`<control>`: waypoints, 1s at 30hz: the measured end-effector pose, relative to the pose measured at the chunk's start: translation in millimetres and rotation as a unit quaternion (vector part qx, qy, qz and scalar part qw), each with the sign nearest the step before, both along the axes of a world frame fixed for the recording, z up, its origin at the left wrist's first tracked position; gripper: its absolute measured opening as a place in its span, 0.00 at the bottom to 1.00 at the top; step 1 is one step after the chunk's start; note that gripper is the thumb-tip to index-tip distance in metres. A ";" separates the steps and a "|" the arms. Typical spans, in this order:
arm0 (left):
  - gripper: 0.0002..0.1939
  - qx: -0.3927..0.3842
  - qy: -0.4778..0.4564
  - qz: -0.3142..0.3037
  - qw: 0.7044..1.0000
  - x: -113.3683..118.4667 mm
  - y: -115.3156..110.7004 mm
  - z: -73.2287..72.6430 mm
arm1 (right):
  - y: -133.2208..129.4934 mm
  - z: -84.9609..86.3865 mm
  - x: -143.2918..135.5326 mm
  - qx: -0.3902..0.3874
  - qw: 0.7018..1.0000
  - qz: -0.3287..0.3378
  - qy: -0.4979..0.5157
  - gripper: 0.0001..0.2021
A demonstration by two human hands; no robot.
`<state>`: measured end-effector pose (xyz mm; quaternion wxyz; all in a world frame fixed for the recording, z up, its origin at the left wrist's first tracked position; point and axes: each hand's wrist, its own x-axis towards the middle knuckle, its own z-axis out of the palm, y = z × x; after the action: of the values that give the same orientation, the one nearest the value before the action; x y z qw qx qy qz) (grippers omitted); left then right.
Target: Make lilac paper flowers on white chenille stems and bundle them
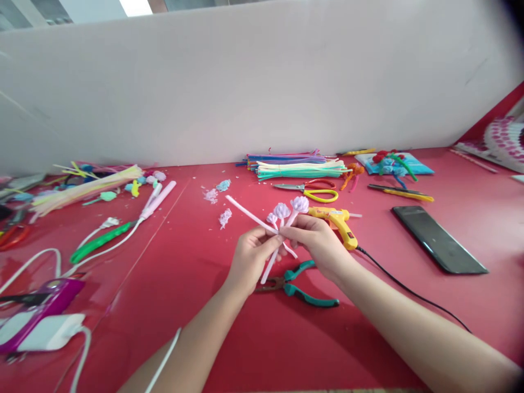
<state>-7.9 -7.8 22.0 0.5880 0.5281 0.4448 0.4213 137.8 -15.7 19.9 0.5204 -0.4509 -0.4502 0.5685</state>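
Above the middle of the red table, my two hands meet around a small bunch of lilac pipe-cleaner flowers with fuzzy round heads. My left hand pinches the crossed stems, and a long pale pink pipe cleaner sticks out from it to the upper left. Fingers of my right hand close on the stems just below the heads. Directly beneath lie pliers with teal handles. A yellow hot glue gun rests just behind my right hand. The fingers partly hide where the stems cross.
Scissors and bundled pipe cleaners lie toward the grey partition. Right of the glue gun's black cord is a phone. On the left are a pink corded tool, a green-handled tool and white cables. Fuzz scraps dot the table.
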 end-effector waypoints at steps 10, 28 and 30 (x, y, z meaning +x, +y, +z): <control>0.08 -0.019 -0.004 -0.005 1.000 0.4 1.2 -2.7 | 2.7 0.9 2.0 -0.002 0.999 -0.023 -0.026 0.11; 0.09 -0.038 -0.066 0.069 0.995 -5.7 13.4 -4.9 | -0.4 3.2 0.6 0.049 0.998 -0.025 -0.026 0.12; 0.08 -0.073 -0.120 0.080 0.987 -5.5 15.0 -7.9 | -1.0 4.0 0.3 0.057 0.998 -0.022 -0.017 0.11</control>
<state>-13.4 7.2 14.0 0.6389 0.3918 0.4411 0.4937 138.2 -16.7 23.9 0.5493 -0.4401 -0.4808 0.5229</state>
